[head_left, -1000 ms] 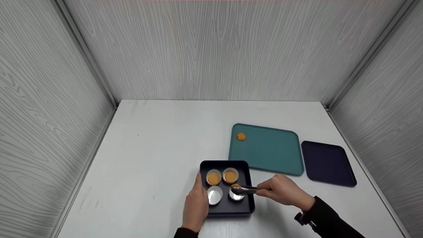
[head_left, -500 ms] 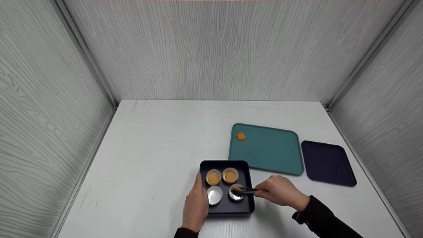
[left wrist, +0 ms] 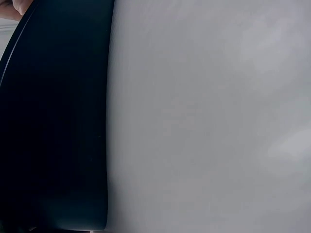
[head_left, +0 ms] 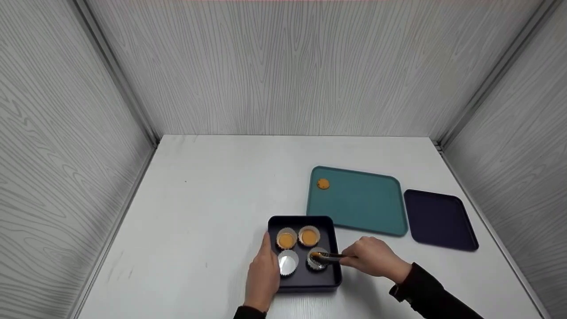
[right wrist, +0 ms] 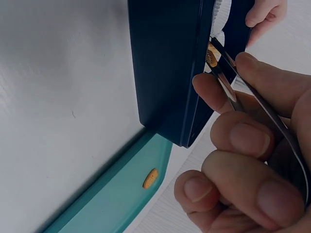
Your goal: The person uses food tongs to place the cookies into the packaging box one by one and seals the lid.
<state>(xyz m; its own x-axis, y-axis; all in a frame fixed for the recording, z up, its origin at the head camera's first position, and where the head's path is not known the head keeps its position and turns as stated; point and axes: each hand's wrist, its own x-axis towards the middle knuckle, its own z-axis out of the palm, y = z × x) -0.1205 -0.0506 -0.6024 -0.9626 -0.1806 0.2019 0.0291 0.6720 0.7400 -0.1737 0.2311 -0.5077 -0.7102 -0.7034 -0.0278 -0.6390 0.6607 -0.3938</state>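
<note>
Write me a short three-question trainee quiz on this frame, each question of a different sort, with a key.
1. True or false: the right hand grips the tongs.
2. How many foil cups in the dark square tray already hold a cookie, leaving out the one under the tong tips? A) one B) two C) four
3. Fill in: one cookie lies on the ____ tray.

Key: 1 true; 2 B; 3 teal. The left hand rests against the square tray's left side.

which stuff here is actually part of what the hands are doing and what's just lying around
In use:
- right hand gripping tongs that pinch a cookie over a foil cup
- left hand resting on the dark box
- two filled cups and an empty cup
- last cookie on the teal tray

Lying about:
- dark lid
- white table
</note>
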